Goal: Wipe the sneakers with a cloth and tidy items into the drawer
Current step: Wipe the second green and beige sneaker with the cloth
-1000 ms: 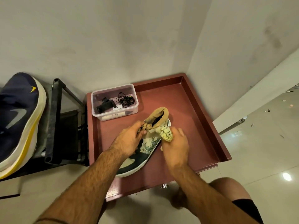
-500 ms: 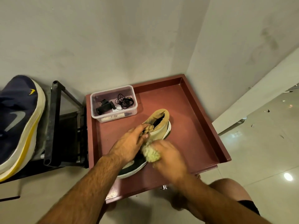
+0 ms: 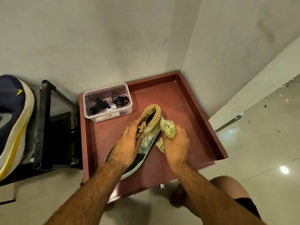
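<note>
1. My left hand lies flat over the upper of the sneaker, fingers pressed together along the laces and holding the shoe down.
2. My right hand is closed around the cloth, a bunched yellow-and-white rag; one wad sticks out above my knuckles and touches the sneaker's side near the heel collar, and a smaller tail shows below my thumb.
3. The sneaker rests on its sole in the drawer, a reddish-brown tray with raised walls. Its toe points toward me and its tan collar away from me. The upper is pale with a green printed pattern, dark at the toe, over a white sole.
4. A clear plastic box stands in the far left corner of the drawer, just beyond the sneaker and not touching it. Inside lie a coiled black cable, a small black device and a labelled pen-like item along the front wall.
5. A second shoe, navy with a white-and-yellow sole, sits at the left edge of view, well apart from the drawer, beside a black metal frame.
6. My bare knee shows below the drawer's front edge, over the glossy tiled floor.
</note>
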